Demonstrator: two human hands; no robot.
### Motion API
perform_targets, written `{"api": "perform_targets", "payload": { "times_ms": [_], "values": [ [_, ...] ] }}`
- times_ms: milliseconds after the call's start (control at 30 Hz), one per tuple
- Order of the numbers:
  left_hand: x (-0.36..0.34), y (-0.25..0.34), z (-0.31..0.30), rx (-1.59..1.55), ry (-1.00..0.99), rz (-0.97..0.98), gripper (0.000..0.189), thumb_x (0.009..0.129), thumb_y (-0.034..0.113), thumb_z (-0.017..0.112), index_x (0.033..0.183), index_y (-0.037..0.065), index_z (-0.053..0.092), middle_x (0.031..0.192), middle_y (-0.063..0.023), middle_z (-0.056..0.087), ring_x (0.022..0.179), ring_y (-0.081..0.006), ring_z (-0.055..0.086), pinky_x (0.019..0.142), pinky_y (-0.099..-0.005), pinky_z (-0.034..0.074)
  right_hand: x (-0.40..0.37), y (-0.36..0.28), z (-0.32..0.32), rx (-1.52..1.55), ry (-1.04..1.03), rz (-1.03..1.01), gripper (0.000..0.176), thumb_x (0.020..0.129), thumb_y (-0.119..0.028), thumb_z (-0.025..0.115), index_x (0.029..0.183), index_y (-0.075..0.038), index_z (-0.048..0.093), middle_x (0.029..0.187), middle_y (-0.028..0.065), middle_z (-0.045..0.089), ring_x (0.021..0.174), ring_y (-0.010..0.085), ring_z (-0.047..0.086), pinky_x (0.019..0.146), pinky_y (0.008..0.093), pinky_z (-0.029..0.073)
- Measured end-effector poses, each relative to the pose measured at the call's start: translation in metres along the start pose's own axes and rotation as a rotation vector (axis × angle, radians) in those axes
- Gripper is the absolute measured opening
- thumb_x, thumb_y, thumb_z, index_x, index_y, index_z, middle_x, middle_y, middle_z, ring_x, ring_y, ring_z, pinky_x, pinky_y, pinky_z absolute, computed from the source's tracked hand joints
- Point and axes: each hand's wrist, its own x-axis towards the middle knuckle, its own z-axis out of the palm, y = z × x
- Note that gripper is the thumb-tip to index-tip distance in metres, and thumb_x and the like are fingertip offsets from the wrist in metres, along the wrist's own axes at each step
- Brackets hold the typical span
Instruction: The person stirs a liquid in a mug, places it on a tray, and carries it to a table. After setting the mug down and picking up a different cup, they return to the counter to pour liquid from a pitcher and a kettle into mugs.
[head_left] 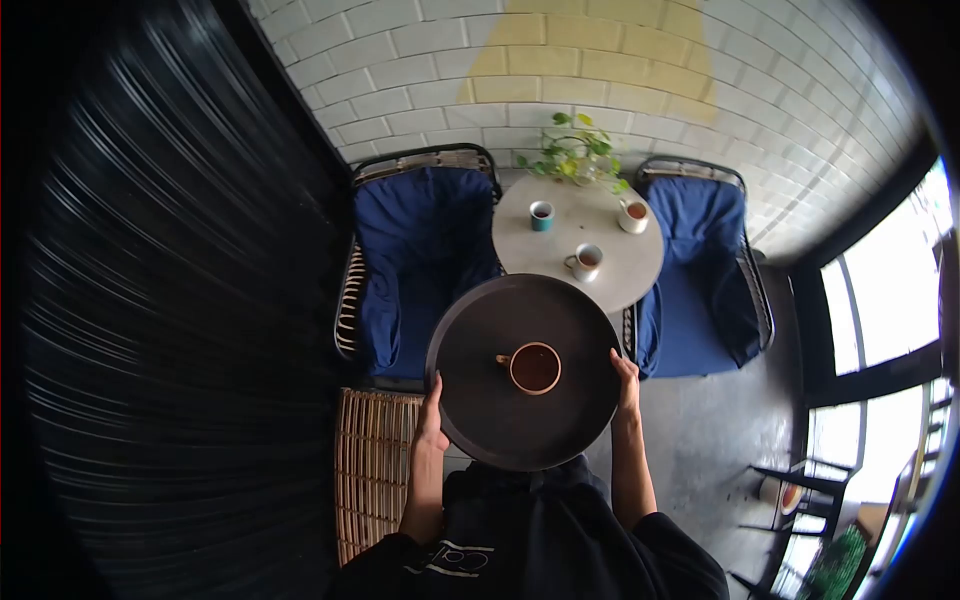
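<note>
Between my two hands is a round dark tray [530, 440], held level in front of my body. My left hand [432, 418] grips its left rim, thumb up along the edge. On the opposite rim, my right hand [625, 382] is closed around the edge, with the fingers underneath hidden. A brown cup [535, 368] with its handle to the left stands near the tray's middle, and dark reddish-brown shows inside it. Beyond the tray, a round grey table [515, 245] carries a teal cup [541, 216], a white cup [633, 217] and a grey-white mug [585, 262].
A leafy plant [580, 155] stands at the table's back by the white brick wall [400, 70]. Chairs with blue covers flank it, a left chair [425, 230] and a right chair [700, 290]. A woven rattan piece [370, 470] is at my left; a black chair [810, 490] stands lower right.
</note>
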Motion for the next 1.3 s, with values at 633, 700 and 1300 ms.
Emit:
{"api": "perform_targets", "payload": {
  "times_ms": [633, 700, 1300],
  "values": [
    [0.112, -0.019, 0.072, -0.158, 0.360, 0.238, 0.077, 0.094, 0.056, 0.045, 0.145, 0.001, 0.026, 0.142, -0.0183, 0.040, 0.127, -0.0332, 0.046, 0.102, -0.0471, 0.043, 0.312, -0.042, 0.104, -0.364, -0.477, 0.223, 0.042, 0.098, -0.036, 0.053, 0.112, 0.003, 0.059, 0.087, 0.0071, 0.064, 0.085, 0.0159, 0.059, 0.076, 0.0319, 0.049],
    [0.111, -0.009, 0.081, -0.187, 0.336, 0.252, 0.074, 0.095, 0.054, 0.045, 0.144, 0.001, 0.027, 0.141, -0.0182, 0.041, 0.127, -0.0336, 0.046, 0.101, -0.0476, 0.044, 0.364, -0.003, 0.086, -0.657, -0.421, -0.074, 0.047, 0.088, -0.030, 0.068, 0.123, -0.002, 0.055, 0.095, 0.0112, 0.062, 0.088, 0.0213, 0.061, 0.074, 0.0343, 0.051],
    [0.135, -0.016, 0.093, -0.231, 0.407, 0.223, 0.064, 0.097, 0.047, 0.044, 0.141, 0.002, 0.032, 0.137, -0.0153, 0.046, 0.123, -0.0310, 0.049, 0.101, -0.0465, 0.043, 0.426, 0.028, 0.076, -1.351, -0.329, -0.374, 0.071, 0.062, -0.012, 0.079, 0.126, -0.012, 0.049, 0.105, 0.0213, 0.060, 0.095, 0.0400, 0.062, 0.080, 0.0466, 0.053]
  ]
}}
